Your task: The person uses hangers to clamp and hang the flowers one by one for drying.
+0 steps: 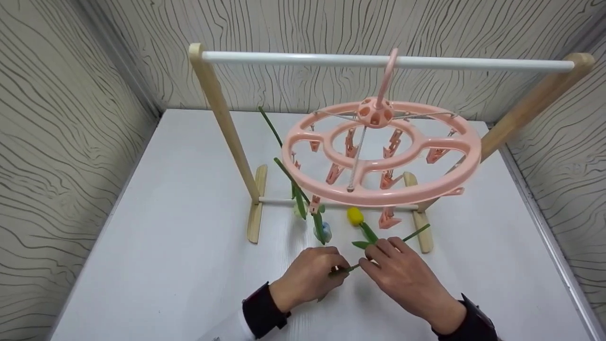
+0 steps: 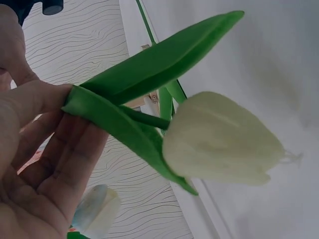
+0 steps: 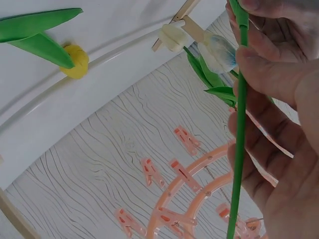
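My left hand pinches a white tulip between thumb and fingers, where its green leaves meet the stem. The bloom points away from the palm in the left wrist view; in the head view the hand hides it. My right hand, close beside the left, holds the same tulip's green stem between thumb and fingers. Just beyond the right hand lies a yellow tulip on the white table, its lower part hidden by that hand.
Ahead, a pink round clip hanger hangs by its hook from the white bar of a wooden stand. Several pink clips dangle below its ring. At its left side are a blue-and-white tulip and another pale tulip, blooms downward.
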Motion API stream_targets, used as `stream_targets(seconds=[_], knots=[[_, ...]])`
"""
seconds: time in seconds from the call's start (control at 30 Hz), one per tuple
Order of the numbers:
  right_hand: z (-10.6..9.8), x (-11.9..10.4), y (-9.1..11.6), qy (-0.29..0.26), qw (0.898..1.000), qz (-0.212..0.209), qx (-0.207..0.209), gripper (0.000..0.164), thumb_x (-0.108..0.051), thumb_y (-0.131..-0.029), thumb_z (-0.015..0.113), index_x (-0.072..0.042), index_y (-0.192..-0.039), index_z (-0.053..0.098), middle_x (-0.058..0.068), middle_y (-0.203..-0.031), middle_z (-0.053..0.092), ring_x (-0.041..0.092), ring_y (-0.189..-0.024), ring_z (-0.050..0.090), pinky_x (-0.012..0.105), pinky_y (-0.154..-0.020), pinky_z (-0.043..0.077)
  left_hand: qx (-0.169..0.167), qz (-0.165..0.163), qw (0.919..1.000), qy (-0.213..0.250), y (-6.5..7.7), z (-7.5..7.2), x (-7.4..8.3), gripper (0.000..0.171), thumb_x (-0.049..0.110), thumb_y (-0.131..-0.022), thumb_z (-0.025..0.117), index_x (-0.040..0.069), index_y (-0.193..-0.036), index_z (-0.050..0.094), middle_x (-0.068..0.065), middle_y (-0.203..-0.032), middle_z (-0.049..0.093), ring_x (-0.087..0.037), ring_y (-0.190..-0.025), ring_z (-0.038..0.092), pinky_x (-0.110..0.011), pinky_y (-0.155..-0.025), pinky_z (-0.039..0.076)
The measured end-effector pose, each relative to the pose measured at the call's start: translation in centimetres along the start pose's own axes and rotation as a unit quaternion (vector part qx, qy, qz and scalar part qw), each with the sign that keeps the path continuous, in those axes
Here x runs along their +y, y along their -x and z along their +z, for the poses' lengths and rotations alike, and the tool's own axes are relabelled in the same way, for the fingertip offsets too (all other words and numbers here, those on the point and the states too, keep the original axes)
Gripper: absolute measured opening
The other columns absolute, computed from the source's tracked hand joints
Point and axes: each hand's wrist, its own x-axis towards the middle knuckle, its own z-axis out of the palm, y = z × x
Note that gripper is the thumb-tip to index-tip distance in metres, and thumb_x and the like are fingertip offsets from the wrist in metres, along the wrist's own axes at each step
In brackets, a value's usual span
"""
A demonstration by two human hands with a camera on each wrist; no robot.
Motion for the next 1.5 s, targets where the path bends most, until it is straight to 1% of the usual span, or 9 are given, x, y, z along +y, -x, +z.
stream_targets(seconds=[0.1, 0.33, 0.53, 0.67, 0.8, 0.97, 1.03, 1.2, 1.5], knots=[[-0.1, 0.2, 0.3, 0.001, 0.999, -0.006, 0.051, 0.049, -0.009, -0.107, 0.024, -0.007, -0.094, 0.071, 0.007, -0.088, 0.060, 0.026, -0.084, 0.058, 0.039, -0.070, 0.053, -0.007, -0.015, 0.9998, 0.011, 0.2, -0.2, -0.1, 0.005, 0.008, -0.083, 0.077, 0.011, -0.086, 0.077, 0.009, -0.077, 0.064, 0.006, -0.067, 0.054, -0.006, -0.060, 0.044], [-0.3, 0.5, 0.9, -0.001, 0.989, -0.005, 0.150, 0.037, -0.009, -0.105, 0.040, -0.009, -0.090, 0.074, 0.007, -0.083, 0.064, 0.025, -0.074, 0.060, 0.038, -0.056, 0.050, -0.002, -0.036, 0.9987, 0.037, 0.7, -0.7, -0.4, 0.008, 0.007, -0.082, 0.078, 0.010, -0.090, 0.077, 0.009, -0.078, 0.065, 0.005, -0.070, 0.056, -0.007, -0.062, 0.046], [-0.5, 1.7, 1.2, -0.026, 0.978, 0.043, 0.203, 0.031, -0.024, -0.102, 0.052, -0.011, -0.086, 0.075, 0.003, -0.077, 0.063, 0.022, -0.069, 0.059, 0.036, -0.053, 0.050, 0.022, -0.040, 0.9956, 0.081, 1.2, -1.4, -0.5, 0.011, 0.004, -0.082, 0.077, 0.010, -0.092, 0.076, 0.009, -0.082, 0.066, 0.005, -0.073, 0.057, -0.007, -0.065, 0.048], [-0.6, 2.6, 1.3, -0.074, 0.967, 0.087, 0.227, 0.032, -0.032, -0.099, 0.059, -0.010, -0.085, 0.076, 0.000, -0.077, 0.063, 0.018, -0.068, 0.058, 0.029, -0.054, 0.050, 0.054, -0.018, 0.9928, 0.106, 1.5, -1.8, -0.5, 0.011, 0.004, -0.083, 0.076, 0.010, -0.093, 0.075, 0.008, -0.085, 0.067, 0.006, -0.076, 0.058, -0.008, -0.066, 0.050], [-0.8, 3.1, 1.0, -0.152, 0.944, 0.126, 0.265, 0.031, -0.033, -0.095, 0.065, -0.007, -0.084, 0.075, 0.001, -0.079, 0.064, 0.016, -0.067, 0.058, 0.020, -0.058, 0.049, 0.080, 0.018, 0.9900, 0.115, 1.8, -2.0, -0.4, 0.011, 0.004, -0.084, 0.076, 0.010, -0.093, 0.074, 0.006, -0.087, 0.068, 0.005, -0.078, 0.059, -0.010, -0.068, 0.051], [-2.2, 3.0, -0.4, -0.261, 0.900, 0.167, 0.308, 0.013, -0.014, -0.086, 0.077, -0.002, -0.088, 0.074, 0.006, -0.082, 0.066, 0.013, -0.072, 0.062, 0.012, -0.071, 0.051, 0.089, 0.062, 0.9874, 0.115, 1.9, -2.1, -0.3, 0.012, 0.003, -0.084, 0.075, 0.010, -0.094, 0.072, 0.005, -0.089, 0.068, 0.004, -0.080, 0.060, -0.011, -0.069, 0.052], [-3.0, 2.7, -1.1, -0.292, 0.883, 0.175, 0.322, 0.013, -0.008, -0.083, 0.078, 0.002, -0.091, 0.073, 0.010, -0.083, 0.066, 0.013, -0.073, 0.063, 0.013, -0.072, 0.051, 0.092, 0.078, 0.9861, 0.115, 1.8, -2.1, -0.3, 0.014, 0.002, -0.084, 0.075, 0.010, -0.095, 0.072, 0.004, -0.090, 0.068, 0.004, -0.081, 0.061, -0.011, -0.070, 0.052], [-4.5, 2.5, -2.6, -0.339, 0.855, 0.173, 0.352, 0.023, -0.007, -0.084, 0.077, 0.010, -0.095, 0.070, 0.017, -0.087, 0.066, 0.015, -0.076, 0.065, 0.016, -0.074, 0.054, 0.109, 0.092, 0.9807, 0.134, 1.7, -2.4, -0.1, 0.015, 0.002, -0.084, 0.075, 0.008, -0.097, 0.071, 0.002, -0.092, 0.069, 0.002, -0.084, 0.062, -0.014, -0.072, 0.054], [-5.4, 2.8, -4.2, -0.449, 0.803, 0.131, 0.369, 0.034, -0.001, -0.083, 0.076, 0.019, -0.106, 0.061, 0.025, -0.096, 0.064, 0.022, -0.087, 0.067, 0.024, -0.080, 0.056, 0.175, 0.121, 0.9676, 0.136, 0.9, -2.7, 0.1, 0.019, -0.001, -0.082, 0.076, 0.006, -0.100, 0.070, -0.002, -0.094, 0.067, -0.002, -0.083, 0.064, -0.013, -0.070, 0.054]])
